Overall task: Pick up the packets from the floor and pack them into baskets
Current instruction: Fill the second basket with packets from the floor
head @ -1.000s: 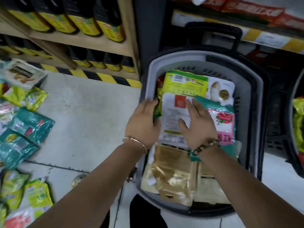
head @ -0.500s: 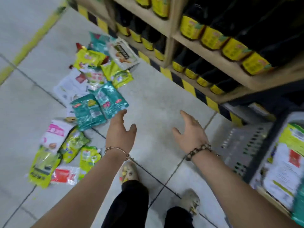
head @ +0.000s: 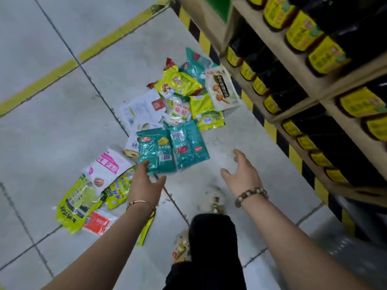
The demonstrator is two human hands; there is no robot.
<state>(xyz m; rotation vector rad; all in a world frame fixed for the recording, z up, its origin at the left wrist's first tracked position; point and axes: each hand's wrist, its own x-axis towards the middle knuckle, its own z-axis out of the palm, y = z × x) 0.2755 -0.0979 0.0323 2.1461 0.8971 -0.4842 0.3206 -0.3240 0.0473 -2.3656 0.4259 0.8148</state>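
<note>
Left hand (head: 144, 185) fingers (head: 144, 165) spread at teal packet (head: 156, 151), right hand (head: 244, 174) splayed above floor (head: 219, 143)

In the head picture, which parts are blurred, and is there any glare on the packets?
Head view: the bottles at right are smeared by motion blur; the teal packets are fairly sharp, with bright glare spots on their foil; the left hand and right hand look slightly soft at the edges.

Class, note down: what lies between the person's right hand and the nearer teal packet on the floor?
Only bare, scuffed grey floor tile separates the right hand from the teal packet; the head view shows it.
</note>
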